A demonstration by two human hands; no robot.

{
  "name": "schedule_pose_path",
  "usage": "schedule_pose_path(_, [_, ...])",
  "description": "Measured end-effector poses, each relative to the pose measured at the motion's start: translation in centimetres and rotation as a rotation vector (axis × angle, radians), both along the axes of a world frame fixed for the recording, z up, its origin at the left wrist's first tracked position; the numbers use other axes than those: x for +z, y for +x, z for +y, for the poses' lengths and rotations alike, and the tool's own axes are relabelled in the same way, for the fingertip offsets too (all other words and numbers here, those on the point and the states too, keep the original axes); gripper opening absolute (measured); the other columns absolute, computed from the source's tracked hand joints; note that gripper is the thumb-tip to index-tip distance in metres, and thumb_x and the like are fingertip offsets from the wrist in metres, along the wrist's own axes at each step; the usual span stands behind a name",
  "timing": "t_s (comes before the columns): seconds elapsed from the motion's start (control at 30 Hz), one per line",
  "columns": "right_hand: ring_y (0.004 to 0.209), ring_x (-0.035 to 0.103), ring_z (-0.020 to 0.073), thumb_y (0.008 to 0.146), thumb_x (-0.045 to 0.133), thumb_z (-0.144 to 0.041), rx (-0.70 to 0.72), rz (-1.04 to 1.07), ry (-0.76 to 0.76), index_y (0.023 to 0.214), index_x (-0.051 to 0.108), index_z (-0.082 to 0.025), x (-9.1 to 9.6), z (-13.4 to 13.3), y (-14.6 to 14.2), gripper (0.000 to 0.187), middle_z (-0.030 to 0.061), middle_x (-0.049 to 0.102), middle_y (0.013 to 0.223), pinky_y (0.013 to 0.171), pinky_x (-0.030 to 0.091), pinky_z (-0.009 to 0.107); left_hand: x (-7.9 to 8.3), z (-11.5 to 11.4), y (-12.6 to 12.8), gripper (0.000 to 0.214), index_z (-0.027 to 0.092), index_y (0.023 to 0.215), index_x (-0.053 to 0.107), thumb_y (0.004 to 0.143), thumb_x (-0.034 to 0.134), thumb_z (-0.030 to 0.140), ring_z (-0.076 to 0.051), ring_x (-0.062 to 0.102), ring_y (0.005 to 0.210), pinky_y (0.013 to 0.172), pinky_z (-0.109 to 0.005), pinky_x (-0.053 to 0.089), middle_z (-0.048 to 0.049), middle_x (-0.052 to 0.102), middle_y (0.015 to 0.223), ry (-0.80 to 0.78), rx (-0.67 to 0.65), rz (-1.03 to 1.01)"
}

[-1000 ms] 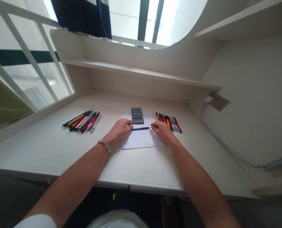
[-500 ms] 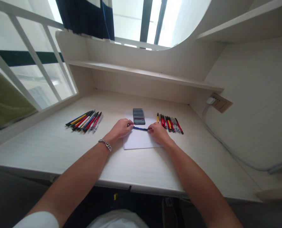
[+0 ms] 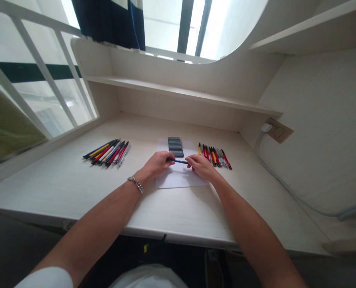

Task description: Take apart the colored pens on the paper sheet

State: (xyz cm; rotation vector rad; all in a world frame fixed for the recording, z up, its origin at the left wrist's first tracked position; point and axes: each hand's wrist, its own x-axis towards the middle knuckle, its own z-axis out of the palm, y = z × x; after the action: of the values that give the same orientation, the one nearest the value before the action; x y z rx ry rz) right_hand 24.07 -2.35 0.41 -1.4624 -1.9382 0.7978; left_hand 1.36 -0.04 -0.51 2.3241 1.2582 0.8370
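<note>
Pen: a blue pen (image 3: 178, 161) lay level across a white paper sheet (image 3: 181, 178), between both hands.
Left hand (image 3: 158, 165): curled closed on the pen's left end.
Right hand (image 3: 202, 167): fingers at its right end, hold unclear.
Nearby: a smartphone (image 3: 176, 147) on the sheet; a pen row (image 3: 106, 154) left, another pen row (image 3: 214, 157) right, on a white desk (image 3: 61, 188).

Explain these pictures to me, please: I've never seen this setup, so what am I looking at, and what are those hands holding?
There's no machine here: these are a person's own bare hands, seen from one camera worn on their head. The left hand, with a chain bracelet, and the right hand both hold a blue pen over a sheet of white paper. Just beyond the pen lies what looks like a phone. On the pale desk, one group of pens lies left of the paper and another group of pens lies right of it.
</note>
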Motion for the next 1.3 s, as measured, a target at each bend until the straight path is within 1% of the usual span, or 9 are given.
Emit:
schedule_pose_path(0.07, [0.054, 0.056, 0.0119, 0.097, 0.046, -0.039, 0.001, -0.011, -0.027, 0.082, 0.072, -0.015, 0.1, 0.0, 0.0, 0.039, 0.0022, 0.069, 0.066, 0.056, 0.040, 0.023, 0.0, 0.0, 0.1, 0.019, 0.021, 0.099, 0.075, 0.086, 0.063, 0.028, -0.022, 0.068, 0.087, 0.081, -0.031, 0.051, -0.0063, 0.076, 0.095, 0.020, 0.010, -0.025])
schedule_pose_path(0.2, [0.053, 0.055, 0.0116, 0.093, 0.050, -0.032, -0.024, 0.037, -0.003, 0.081, 0.071, -0.016, 0.0, 0.0, -0.2, 0.029, 0.0007, 0.068, 0.064, 0.056, 0.040, 0.022, -0.1, 0.1, 0.3, 0.022, 0.021, 0.100, 0.077, 0.088, 0.060, 0.029, -0.021, 0.067, 0.087, 0.082, -0.031, 0.050, -0.0071, 0.076, 0.097, 0.023, -0.001, -0.016])
schedule_pose_path(0.43, [0.055, 0.059, 0.0119, 0.091, 0.052, -0.027, -0.062, 0.106, 0.065, 0.070, 0.065, -0.019, -0.4, -0.2, -0.9, 0.027, 0.0004, 0.068, 0.064, 0.059, 0.044, 0.022, 0.7, -0.2, 0.0, 0.024, 0.019, 0.097, 0.077, 0.087, 0.058, 0.029, -0.019, 0.065, 0.079, 0.073, -0.028, 0.047, -0.0050, 0.076, 0.088, -0.019, -0.010, -0.039])
schedule_pose_path(0.67, [0.064, 0.062, 0.0137, 0.086, 0.058, -0.022, -0.050, 0.131, 0.197, 0.091, 0.071, -0.020, -0.5, -0.5, -0.7, 0.014, -0.0007, 0.068, 0.069, 0.066, 0.048, 0.025, 0.7, -0.3, 0.0, 0.030, 0.019, 0.089, 0.077, 0.091, 0.050, 0.033, -0.017, 0.061, 0.069, 0.064, -0.027, 0.043, -0.0036, 0.073, 0.075, -0.069, -0.011, 0.024])
schedule_pose_path(0.77, [0.071, 0.065, 0.0151, 0.081, 0.063, -0.021, -0.039, 0.170, 0.206, 0.093, 0.072, -0.020, -0.6, -0.2, -0.4, 0.015, 0.0009, 0.072, 0.077, 0.072, 0.050, 0.026, 0.3, -0.2, 0.1, 0.028, 0.019, 0.093, 0.076, 0.091, 0.053, 0.035, -0.018, 0.062, 0.069, 0.064, -0.027, 0.044, -0.0038, 0.074, 0.079, -0.090, -0.017, -0.017])
schedule_pose_path(0.9, [0.068, 0.065, 0.0151, 0.081, 0.069, -0.036, -0.036, 0.249, 0.130, 0.105, 0.070, -0.017, -0.7, 0.3, -0.1, 0.030, 0.0034, 0.073, 0.083, 0.065, 0.050, 0.025, 0.0, 0.1, 0.0, 0.024, 0.019, 0.101, 0.076, 0.088, 0.061, 0.033, -0.020, 0.067, 0.082, 0.076, -0.029, 0.049, -0.0060, 0.077, 0.093, -0.070, 0.014, -0.076])
schedule_pose_path(1.0, [0.055, 0.060, 0.0129, 0.092, 0.054, -0.050, -0.055, 0.212, 0.045, 0.091, 0.070, -0.015, -0.8, 0.5, 0.1, 0.038, 0.0034, 0.070, 0.070, 0.055, 0.045, 0.024, -0.1, 0.2, -0.2, 0.023, 0.018, 0.100, 0.075, 0.086, 0.063, 0.031, -0.021, 0.068, 0.087, 0.081, -0.030, 0.049, -0.0070, 0.077, 0.096, -0.061, 0.012, -0.092])
schedule_pose_path(1.1, [0.051, 0.056, 0.0116, 0.096, 0.047, -0.048, -0.065, 0.149, 0.024, 0.073, 0.067, -0.016, -0.8, 0.5, 0.1, 0.044, 0.0032, 0.067, 0.062, 0.053, 0.043, 0.023, -0.3, 0.3, -0.3, 0.023, 0.019, 0.100, 0.075, 0.088, 0.061, 0.032, -0.021, 0.067, 0.086, 0.080, -0.031, 0.049, -0.0066, 0.076, 0.095, -0.047, 0.005, -0.083])
schedule_pose_path(1.3, [0.051, 0.057, 0.0123, 0.092, 0.052, -0.036, -0.073, 0.166, 0.004, 0.075, 0.067, -0.016, -0.6, 0.1, -0.3, 0.030, 0.0036, 0.070, 0.065, 0.052, 0.043, 0.023, -0.1, 0.2, -0.5, 0.026, 0.019, 0.099, 0.076, 0.090, 0.058, 0.035, -0.021, 0.066, 0.083, 0.076, -0.030, 0.047, -0.0064, 0.077, 0.093, -0.046, -0.016, -0.036])
